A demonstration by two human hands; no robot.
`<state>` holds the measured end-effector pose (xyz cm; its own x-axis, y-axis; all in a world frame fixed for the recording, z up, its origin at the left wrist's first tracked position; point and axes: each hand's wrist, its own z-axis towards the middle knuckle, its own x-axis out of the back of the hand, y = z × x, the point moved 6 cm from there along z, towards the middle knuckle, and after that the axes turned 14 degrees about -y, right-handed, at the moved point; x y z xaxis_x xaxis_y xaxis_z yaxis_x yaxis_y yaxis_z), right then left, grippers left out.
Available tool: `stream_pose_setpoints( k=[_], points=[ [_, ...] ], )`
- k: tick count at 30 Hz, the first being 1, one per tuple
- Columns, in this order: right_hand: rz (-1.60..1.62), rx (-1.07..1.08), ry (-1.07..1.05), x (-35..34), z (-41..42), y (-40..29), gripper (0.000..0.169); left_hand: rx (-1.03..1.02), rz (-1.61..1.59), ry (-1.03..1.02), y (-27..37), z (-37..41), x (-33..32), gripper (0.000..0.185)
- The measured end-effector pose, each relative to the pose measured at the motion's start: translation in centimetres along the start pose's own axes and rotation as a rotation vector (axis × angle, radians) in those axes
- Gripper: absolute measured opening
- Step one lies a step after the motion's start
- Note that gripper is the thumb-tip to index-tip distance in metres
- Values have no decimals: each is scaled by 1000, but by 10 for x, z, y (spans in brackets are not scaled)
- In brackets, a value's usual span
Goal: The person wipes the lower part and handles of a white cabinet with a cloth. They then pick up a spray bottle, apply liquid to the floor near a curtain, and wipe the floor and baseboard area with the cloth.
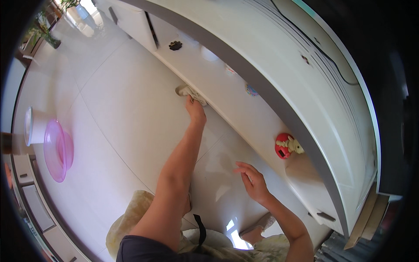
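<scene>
My left hand (196, 110) is stretched out low along the white cabinet, its fingers closed on a crumpled beige cloth (193, 93). The cloth lies against the lower edge of the cabinet's open shelf (209, 77), by the tiled floor. Nearer to me, my right hand (254, 183) hovers with bent, parted fingers and nothing in it. On the shelf to its right stands a red base with a cream animal figurine (284, 145). Further along the shelf are a dark flower-shaped object (175, 45) and a colourful patterned object (251, 89).
A pink translucent plastic basin (52, 150) and a white bucket (29, 126) stand at the left. Potted plants are at the upper left. A black cable (314, 46) runs over the cabinet top. Cardboard (366, 216) leans at the lower right. Below me is a pale round seat (212, 238).
</scene>
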<state>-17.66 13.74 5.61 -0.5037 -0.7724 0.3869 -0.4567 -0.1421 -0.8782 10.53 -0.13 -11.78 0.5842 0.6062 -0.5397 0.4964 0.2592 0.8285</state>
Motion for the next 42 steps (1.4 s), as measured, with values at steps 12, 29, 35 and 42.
stream_pose_setpoints(
  k=[12, 29, 35, 42],
  points=[
    [464, -248, 463, 9, -114, 114, 27, 361, 13, 24, -101, -238, -94, 25],
    [1467, -260, 464, -32, -122, 200, 34, 635, 437, -421, -99, -386, -92, 38],
    [1963, -114, 1183, -12, -81, 252, 33, 717, 491, -381, -58, -355, -78, 53],
    [2087, 27, 1412, 3, -133, 278, 32, 766, 685, -466, -39, -379, -66, 45]
  ],
)
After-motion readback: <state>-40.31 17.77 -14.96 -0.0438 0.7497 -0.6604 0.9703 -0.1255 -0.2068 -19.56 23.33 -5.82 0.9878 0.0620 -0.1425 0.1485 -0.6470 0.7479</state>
